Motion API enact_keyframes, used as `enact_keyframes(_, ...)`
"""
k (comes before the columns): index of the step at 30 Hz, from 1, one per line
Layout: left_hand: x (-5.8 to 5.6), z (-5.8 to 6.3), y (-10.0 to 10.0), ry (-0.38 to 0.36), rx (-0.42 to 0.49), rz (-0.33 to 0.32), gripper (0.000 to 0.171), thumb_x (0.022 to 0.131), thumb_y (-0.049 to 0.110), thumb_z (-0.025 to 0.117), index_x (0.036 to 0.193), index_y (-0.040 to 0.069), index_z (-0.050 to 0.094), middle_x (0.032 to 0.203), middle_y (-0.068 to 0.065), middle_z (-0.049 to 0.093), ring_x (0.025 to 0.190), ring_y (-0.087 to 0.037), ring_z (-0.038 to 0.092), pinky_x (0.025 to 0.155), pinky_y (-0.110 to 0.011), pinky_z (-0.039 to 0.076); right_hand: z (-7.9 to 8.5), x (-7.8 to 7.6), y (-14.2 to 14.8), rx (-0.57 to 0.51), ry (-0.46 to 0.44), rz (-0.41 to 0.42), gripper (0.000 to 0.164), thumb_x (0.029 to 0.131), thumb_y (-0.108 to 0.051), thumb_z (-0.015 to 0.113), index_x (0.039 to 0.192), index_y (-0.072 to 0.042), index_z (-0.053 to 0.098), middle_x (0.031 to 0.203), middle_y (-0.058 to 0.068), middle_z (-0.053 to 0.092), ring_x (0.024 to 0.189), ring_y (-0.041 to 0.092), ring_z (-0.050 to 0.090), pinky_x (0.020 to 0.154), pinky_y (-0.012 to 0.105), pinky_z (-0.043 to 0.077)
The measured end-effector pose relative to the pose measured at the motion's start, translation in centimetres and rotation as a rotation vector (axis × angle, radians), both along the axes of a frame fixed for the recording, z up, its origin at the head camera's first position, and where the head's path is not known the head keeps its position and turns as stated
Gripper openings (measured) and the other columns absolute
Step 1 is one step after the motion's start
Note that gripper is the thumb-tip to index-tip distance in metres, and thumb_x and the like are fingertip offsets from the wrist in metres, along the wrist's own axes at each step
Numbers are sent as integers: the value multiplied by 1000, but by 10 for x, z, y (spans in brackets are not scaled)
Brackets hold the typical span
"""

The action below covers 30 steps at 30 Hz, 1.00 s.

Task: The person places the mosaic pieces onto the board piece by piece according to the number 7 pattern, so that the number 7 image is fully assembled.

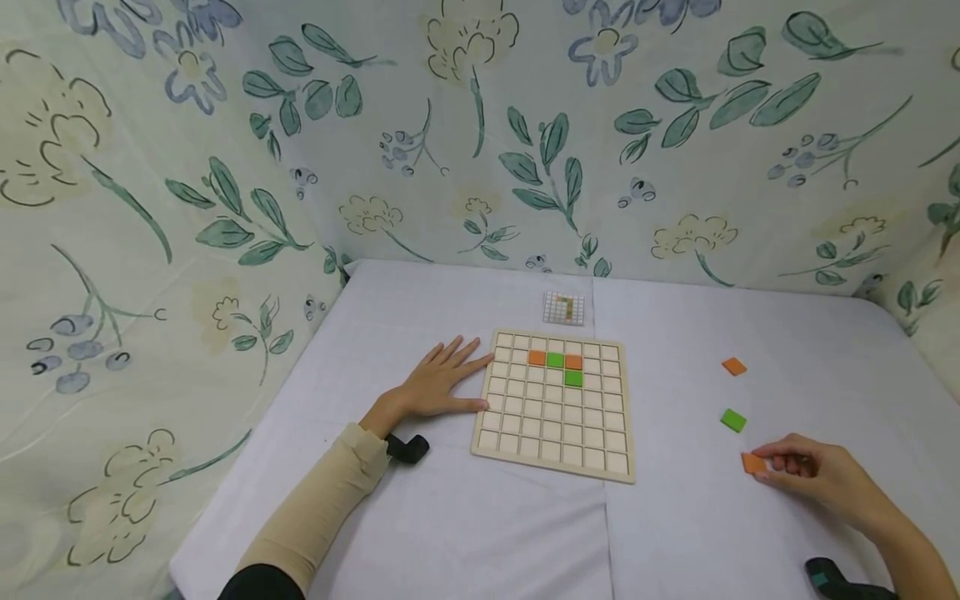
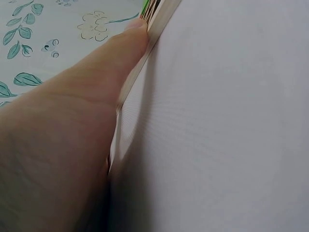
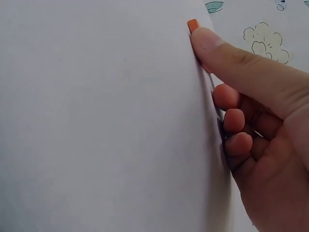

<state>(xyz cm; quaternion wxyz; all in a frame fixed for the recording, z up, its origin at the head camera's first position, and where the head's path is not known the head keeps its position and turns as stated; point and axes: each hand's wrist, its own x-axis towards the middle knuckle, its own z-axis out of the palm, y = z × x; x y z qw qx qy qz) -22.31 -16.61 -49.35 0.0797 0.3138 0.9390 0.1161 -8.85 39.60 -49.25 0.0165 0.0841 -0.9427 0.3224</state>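
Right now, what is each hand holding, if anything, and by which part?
The right hand pinches an orange tile at its right side; left hand, nothing.

orange tile (image 1: 752,463) | pinched by right hand (image 1: 828,479) | gridded board (image 1: 552,429) flat (four tiles (image 1: 555,360) inset)

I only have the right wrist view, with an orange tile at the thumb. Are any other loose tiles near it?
Observer: Yes. In the head view, a green tile and another orange tile lie farther from the person than the held tile.
Operator: Where is the left hand?
Observer: Spread at the left edge of the gridded board, its thumb touching that edge.
Operator: What's on the board already?
Observer: Four tiles: orange, green, orange in a row, with a green one directly below the right-hand orange.
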Motion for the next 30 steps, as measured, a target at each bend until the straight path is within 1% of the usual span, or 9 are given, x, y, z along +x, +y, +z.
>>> enact_keyframes(6, -1, 0, -1, -4, 5, -9, 90, 88, 80, 42, 160, 36, 14, 167, 1, 0, 152, -28, -6, 120, -50, -4, 3, -1, -5, 9, 26, -16, 27, 76, -2, 84, 101, -2, 73, 79, -4, 56, 67, 8, 46, 53, 22, 41)
enact_keyframes(10, -1, 0, -1, -12, -2, -6, 90, 88, 81, 42, 160, 37, 12, 167, 2, -1, 152, -27, -8, 120, -49, -6, 12, -2, -12, 5, 47, 8, 27, 76, -3, 84, 101, -4, 73, 82, -7, 61, 70, 6, 50, 57, 18, 46)
enact_keyframes(12, -1, 0, -1, -9, -4, -4, 90, 88, 80, 42, 160, 37, 12, 167, 2, -1, 152, -27, -8, 120, -49, -6, 18, -4, -17, -12, 62, 36, 27, 76, -2, 84, 101, -4, 73, 82, -7, 61, 71, 6, 51, 59, 17, 47)
enact_keyframes(18, -1, 0, -1, 4, 4, -4, 89, 88, 80, 43, 160, 36, 14, 168, 0, 1, 152, -28, -6, 120, -50, -4, 33, -15, -39, -96, 157, 141, 27, 76, 3, 84, 98, -6, 73, 79, -7, 59, 72, 6, 51, 61, 14, 46)
enact_keyframes(21, -2, -1, -2, 2, 3, -2, 89, 88, 80, 42, 160, 37, 13, 168, 1, 0, 152, -27, -7, 120, -49, -4, 37, -22, -53, -108, 179, 174, 27, 76, 3, 83, 99, -7, 72, 80, -5, 59, 73, 6, 50, 61, 14, 45)
enact_keyframes(25, -3, -2, -2, 3, 3, -2, 90, 87, 81, 42, 160, 38, 13, 167, 2, -1, 152, -26, -8, 120, -48, -5, 41, -31, -72, -121, 184, 198, 27, 78, 2, 83, 101, -6, 72, 82, -4, 59, 75, 7, 50, 61, 16, 44)
enact_keyframes(30, -2, -2, -2, 0, 8, -6, 90, 87, 81, 43, 160, 38, 14, 167, 1, 0, 152, -27, -8, 120, -49, -5, 40, -42, -96, -141, 170, 223, 25, 79, 0, 83, 101, -7, 73, 82, -4, 59, 75, 8, 50, 61, 18, 45)
